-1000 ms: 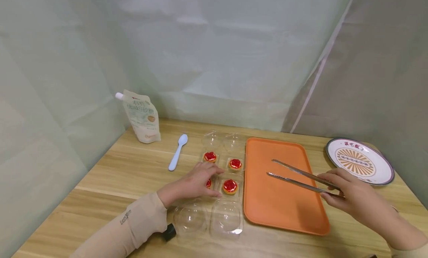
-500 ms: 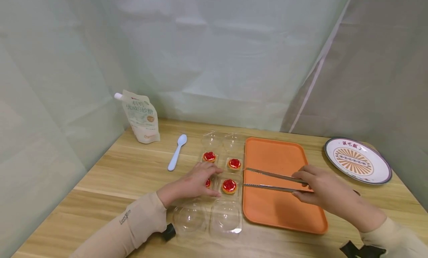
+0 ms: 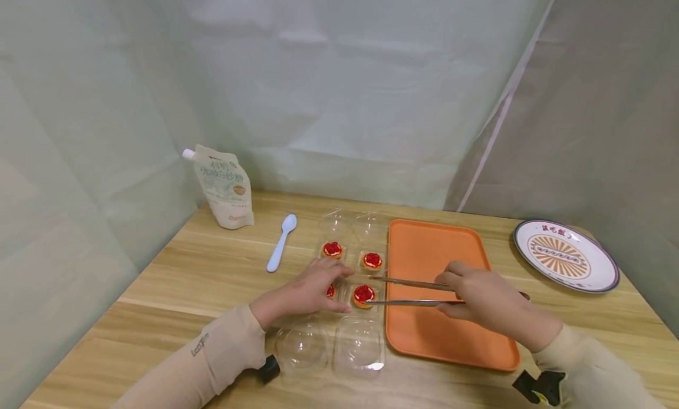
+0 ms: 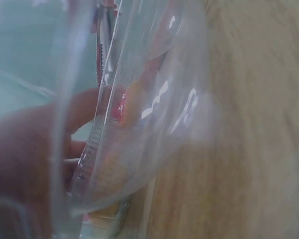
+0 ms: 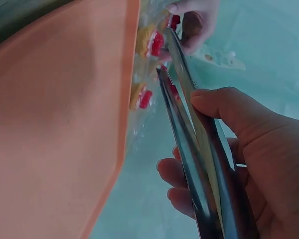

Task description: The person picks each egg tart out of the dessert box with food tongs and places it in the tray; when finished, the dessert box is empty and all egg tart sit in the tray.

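Observation:
My left hand (image 3: 307,288) stays at the left of a clear plastic container (image 3: 358,347), thumb and fingers curved round one compartment and partly hiding the red-topped tart in it. Seen through the blurred plastic in the left wrist view, the fingers (image 4: 84,107) are at its rim. My right hand (image 3: 480,294) holds metal tongs (image 3: 419,303) over the orange tray (image 3: 435,238). Their arms are apart; one tip overlaps the near right tart (image 3: 363,293), the other lies just beyond it. Two more tarts, a right one (image 3: 372,260) and a left one (image 3: 332,249), sit behind.
A pale blue spoon (image 3: 282,243) lies left of the containers. Behind it a pouch (image 3: 223,188) with a white cap stands at the back left. A patterned plate (image 3: 564,256) is right of the tray. Curtains (image 3: 339,102) enclose the table's back and sides.
My right hand has carried the tongs leftward across the tray, from over its middle to the near right tart. My left hand has stayed in place.

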Motion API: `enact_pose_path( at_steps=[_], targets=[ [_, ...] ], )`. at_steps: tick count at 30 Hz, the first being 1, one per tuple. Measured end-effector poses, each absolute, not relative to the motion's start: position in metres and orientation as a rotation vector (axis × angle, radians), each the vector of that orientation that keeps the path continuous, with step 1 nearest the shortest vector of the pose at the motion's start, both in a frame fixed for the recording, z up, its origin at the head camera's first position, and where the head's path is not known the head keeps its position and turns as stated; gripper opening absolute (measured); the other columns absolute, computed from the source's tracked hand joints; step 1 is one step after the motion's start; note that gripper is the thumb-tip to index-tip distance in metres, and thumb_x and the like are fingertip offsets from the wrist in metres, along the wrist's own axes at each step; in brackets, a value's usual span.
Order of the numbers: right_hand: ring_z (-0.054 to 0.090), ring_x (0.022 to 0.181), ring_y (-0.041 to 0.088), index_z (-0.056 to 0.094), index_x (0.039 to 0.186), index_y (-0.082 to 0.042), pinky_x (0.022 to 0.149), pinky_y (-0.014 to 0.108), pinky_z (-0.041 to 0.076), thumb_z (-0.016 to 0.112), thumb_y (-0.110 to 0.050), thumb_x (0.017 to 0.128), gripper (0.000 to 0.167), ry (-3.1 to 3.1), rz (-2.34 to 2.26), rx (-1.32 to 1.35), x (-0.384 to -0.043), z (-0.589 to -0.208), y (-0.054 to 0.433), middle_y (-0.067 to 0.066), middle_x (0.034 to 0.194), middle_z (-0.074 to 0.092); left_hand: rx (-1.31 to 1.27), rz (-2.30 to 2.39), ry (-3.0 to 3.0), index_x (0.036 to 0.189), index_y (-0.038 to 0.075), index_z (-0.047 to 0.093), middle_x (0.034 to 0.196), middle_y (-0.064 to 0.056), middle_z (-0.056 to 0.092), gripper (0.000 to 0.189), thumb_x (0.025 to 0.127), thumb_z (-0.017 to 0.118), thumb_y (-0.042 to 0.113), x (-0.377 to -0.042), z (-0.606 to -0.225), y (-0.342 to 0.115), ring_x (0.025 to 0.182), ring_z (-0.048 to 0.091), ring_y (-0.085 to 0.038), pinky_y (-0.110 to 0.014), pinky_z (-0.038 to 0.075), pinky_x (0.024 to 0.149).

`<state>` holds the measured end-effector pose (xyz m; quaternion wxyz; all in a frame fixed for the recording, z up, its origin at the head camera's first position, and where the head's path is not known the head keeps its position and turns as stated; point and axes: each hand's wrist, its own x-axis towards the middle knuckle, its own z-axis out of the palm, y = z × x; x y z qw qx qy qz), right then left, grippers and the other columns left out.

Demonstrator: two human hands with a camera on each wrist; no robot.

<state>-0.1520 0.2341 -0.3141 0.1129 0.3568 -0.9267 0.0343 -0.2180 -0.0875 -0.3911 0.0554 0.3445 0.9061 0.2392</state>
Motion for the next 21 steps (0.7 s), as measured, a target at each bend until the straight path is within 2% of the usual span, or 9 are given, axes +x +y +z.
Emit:
enact_pose_path(
  at_steps=[6, 14, 21],
  targets=[
    [0.040, 0.055, -0.005, 0.069, 0.096, -0.010, 0.048, 0.014, 0.039, 0.079, -0.028, 0.076, 0.029, -2.779, 0.080, 1.041, -0.156, -0.314, 0.225, -0.005, 0.079, 0.053, 1.045, 0.722, 2.754, 0.133, 0.009, 0.053, 0.132, -0.006, 0.055, 0.073, 0.075, 0.079, 0.044, -0.217, -0.391, -0.087, 0.128, 0.045, -0.027, -0.047, 0.032, 0.113],
    [0.049, 0.056, 0.000, 0.070, 0.096, -0.009, 0.049, 0.017, 0.042, 0.079, -0.028, 0.077, 0.029, -2.830, 0.025, 1.075, -0.162, -0.306, 0.215, -0.003, 0.081, 0.057, 1.061, 0.723, 2.764, 0.132, 0.009, 0.054, 0.130, -0.006, 0.057, 0.072, 0.074, 0.079, 0.043, -0.218, -0.392, -0.088, 0.126, 0.046, -0.026, -0.046, 0.033, 0.112],
    [0.046, 0.055, 0.001, 0.070, 0.089, -0.013, 0.048, 0.018, 0.041, 0.080, -0.027, 0.076, 0.021, -2.849, 0.020, 1.099, -0.163, -0.302, 0.210, -0.005, 0.076, 0.053, 1.077, 0.733, 2.757, 0.131, 0.009, 0.055, 0.129, -0.006, 0.057, 0.070, 0.074, 0.080, 0.042, -0.218, -0.391, -0.087, 0.126, 0.046, -0.027, -0.047, 0.033, 0.111]
  ],
)
